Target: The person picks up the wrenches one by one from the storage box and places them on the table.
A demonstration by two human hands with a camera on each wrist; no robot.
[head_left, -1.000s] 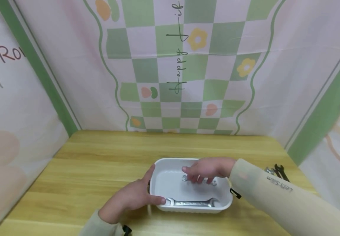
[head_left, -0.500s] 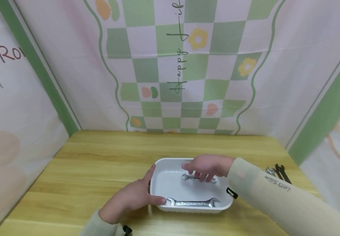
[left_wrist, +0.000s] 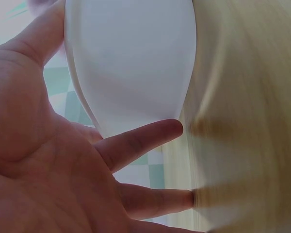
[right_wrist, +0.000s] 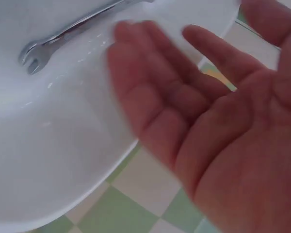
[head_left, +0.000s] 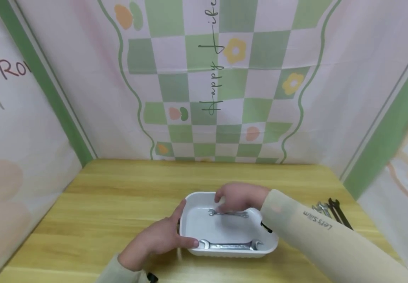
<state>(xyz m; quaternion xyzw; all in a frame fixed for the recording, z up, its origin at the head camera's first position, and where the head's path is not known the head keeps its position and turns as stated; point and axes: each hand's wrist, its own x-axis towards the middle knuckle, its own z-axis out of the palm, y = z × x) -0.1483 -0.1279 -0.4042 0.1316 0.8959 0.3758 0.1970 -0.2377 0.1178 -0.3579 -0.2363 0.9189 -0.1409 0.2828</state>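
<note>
A white oblong baking dish [head_left: 204,228] sits on the table. My left hand [head_left: 163,234] is spread against its left end, with the thumb over the near left rim. In the left wrist view, the fingers [left_wrist: 136,143] are straight and touch the dish's outer wall. A large silver open-end wrench [head_left: 228,246] lies inside along the near wall. Towards the far wall lies a smaller silver open-end wrench [head_left: 230,214], also seen in the right wrist view. Just above it hovers my right hand [head_left: 239,196], fingers loosely bent, blurred, holding nothing.
Several more wrenches [head_left: 335,210], silver and black, lie on the wooden table [head_left: 126,196] at the right, partly behind the right sleeve. A checkered fabric backdrop [head_left: 204,86] rises behind the table, with cloth walls on both sides.
My right hand has lifted off the smaller wrench and moved left, uncovering more of it. That wrench sits slightly further left in view. The left hand stays at the dish.
</note>
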